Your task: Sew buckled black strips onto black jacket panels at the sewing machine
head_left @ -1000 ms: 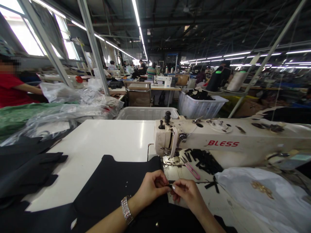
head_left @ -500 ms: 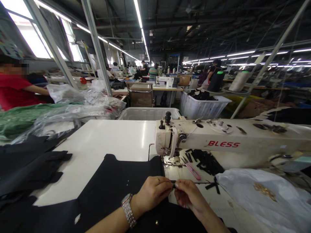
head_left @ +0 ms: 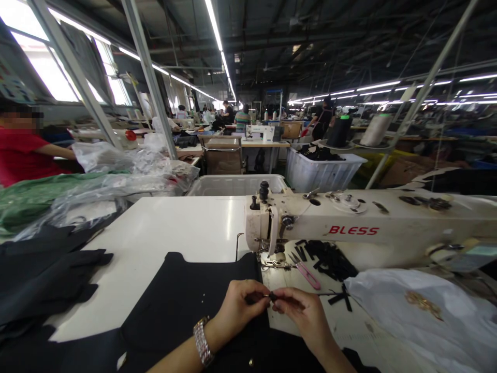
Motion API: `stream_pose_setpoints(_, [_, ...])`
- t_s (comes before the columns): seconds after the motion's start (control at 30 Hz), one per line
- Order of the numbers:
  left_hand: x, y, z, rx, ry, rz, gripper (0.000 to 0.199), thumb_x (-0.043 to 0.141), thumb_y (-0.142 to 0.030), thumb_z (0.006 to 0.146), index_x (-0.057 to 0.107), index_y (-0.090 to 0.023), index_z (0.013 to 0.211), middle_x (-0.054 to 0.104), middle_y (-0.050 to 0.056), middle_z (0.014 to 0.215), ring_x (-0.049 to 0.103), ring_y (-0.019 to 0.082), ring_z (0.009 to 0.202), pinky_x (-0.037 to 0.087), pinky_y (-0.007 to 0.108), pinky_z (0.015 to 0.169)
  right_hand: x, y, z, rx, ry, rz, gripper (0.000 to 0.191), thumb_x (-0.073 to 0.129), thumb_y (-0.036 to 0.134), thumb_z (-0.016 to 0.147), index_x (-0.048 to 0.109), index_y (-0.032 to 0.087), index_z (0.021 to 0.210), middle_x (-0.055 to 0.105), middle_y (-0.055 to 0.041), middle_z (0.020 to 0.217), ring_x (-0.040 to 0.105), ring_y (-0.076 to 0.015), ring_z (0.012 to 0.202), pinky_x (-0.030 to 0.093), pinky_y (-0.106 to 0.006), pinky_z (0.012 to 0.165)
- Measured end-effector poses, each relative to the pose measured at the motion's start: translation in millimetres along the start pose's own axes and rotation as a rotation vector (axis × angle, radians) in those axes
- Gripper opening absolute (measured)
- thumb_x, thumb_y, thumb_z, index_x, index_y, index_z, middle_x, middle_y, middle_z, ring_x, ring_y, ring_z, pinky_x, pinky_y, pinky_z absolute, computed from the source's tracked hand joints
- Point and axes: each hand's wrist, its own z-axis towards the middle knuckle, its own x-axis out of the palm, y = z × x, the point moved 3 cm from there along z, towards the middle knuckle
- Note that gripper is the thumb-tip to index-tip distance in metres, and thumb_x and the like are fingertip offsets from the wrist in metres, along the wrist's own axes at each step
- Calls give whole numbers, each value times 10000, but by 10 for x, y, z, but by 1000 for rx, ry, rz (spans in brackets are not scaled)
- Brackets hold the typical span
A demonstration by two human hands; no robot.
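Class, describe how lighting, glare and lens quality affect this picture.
Head view: the left windows are blown out, the ceiling mostly dark; glare streaks the white tabletop; leaning posts suggest wide-angle distortion; the small dark piece between left hand and right hand is too indistinct to identify.

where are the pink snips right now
In the head view, the pink snips lie right of the needle area, beside the pile of black strips.

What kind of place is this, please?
Most likely a garment or bag sewing workshop: a BLESS sewing machine stands in front, large thread cones are behind it, and dark cut fabric pieces lie on the white table.
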Motion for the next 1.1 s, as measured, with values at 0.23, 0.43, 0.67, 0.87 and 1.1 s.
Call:
stream_pose_setpoints(0.23, [-1, 4, -10, -18, 21, -63, 127, 589, -224, 707, 657, -121, 734, 645, 65, 636, 585, 132, 558, 456, 185, 528, -2, -32, 18, 35, 6, 0, 299, 656, 421, 651, 655, 141, 756, 657, -57, 613, 618, -176, 572, 514, -289, 565])
stream_pose_setpoints(0.43, [32, 53, -10, -74, 56, -179, 172, 608, -259, 701, 649, -107, 770, 647, 73, 665, 595, 137, 586, 462, 191, 544, 6, 13, 5, 14, -10, -53, 287, 647, 432, 650, 649, 151, 708, 649, -49, 583, 611, -174, 545, 506, -277, 539])
stream_pose_setpoints(0.67, [0, 11, 18, -56, 78, -146, 128, 618, -215, 686, 660, -111, 747, 639, 69, 717, 566, 121, 600, 444, 184, 550, 41, 118, -23, -20, 17, -91, 241, 606, 391, 693, 638, 153, 685, 627, -31, 554, 587, -152, 521, 475, -240, 516])
stream_pose_setpoints(0.87, [-53, -58, 41, -9, 89, -34, 85, 583, -137, 674, 652, -119, 720, 624, 58, 704, 564, 125, 607, 450, 186, 553, 40, 44, 13, -11, 38, -188, 226, 553, 370, 730, 628, 158, 751, 638, -42, 600, 599, -162, 546, 482, -245, 536])
stream_pose_setpoints(1.1, [-382, 124, 428, 384, 64, 735, 149, 472, -116, 758, 618, -140, 744, 613, 72, 734, 555, 151, 667, 440, 224, 614, 68, -93, -332, -499, 69, -974, 417, 554, 369, 745, 524, 211, 1129, 629, -46, 781, 597, -164, 643, 485, -225, 573])
